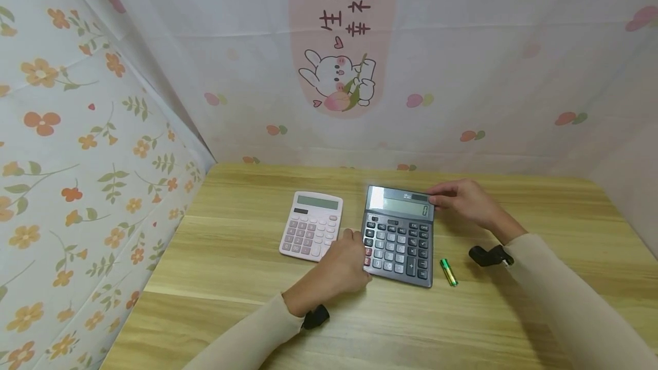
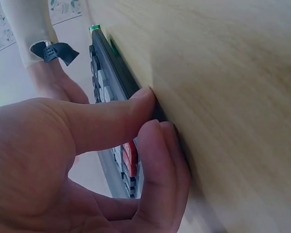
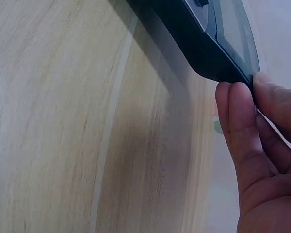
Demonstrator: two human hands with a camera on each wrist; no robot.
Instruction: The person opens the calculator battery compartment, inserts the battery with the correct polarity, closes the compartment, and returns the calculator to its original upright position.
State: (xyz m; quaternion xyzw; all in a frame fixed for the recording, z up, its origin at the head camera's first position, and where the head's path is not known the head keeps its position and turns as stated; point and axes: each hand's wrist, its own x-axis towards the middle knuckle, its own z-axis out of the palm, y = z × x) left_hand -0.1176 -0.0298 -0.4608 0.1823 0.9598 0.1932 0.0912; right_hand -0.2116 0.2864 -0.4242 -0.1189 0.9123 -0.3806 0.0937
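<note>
A large dark grey calculator (image 1: pixel 398 238) shows a 0 on its display. My left hand (image 1: pixel 342 264) is at its lower left edge; in the left wrist view the thumb and curled fingers (image 2: pixel 157 165) pinch that edge beside a red key (image 2: pixel 130 158). At the upper right corner my right hand (image 1: pixel 470 204) grips the calculator between thumb (image 3: pixel 276 99) and fingertips. The right wrist view has the calculator's side (image 3: pixel 203 58) over the table with a shadow below. Left of it lies a smaller pale pink calculator (image 1: pixel 312 224), partly behind my left hand.
A green and gold battery (image 1: pixel 449 272) lies on the wooden table (image 1: pixel 221 278), right of the dark calculator. Behind the table hangs a white cloth (image 1: pixel 247 73) with a rabbit print, and a flowered cloth (image 1: pixel 77 176) hangs at the left.
</note>
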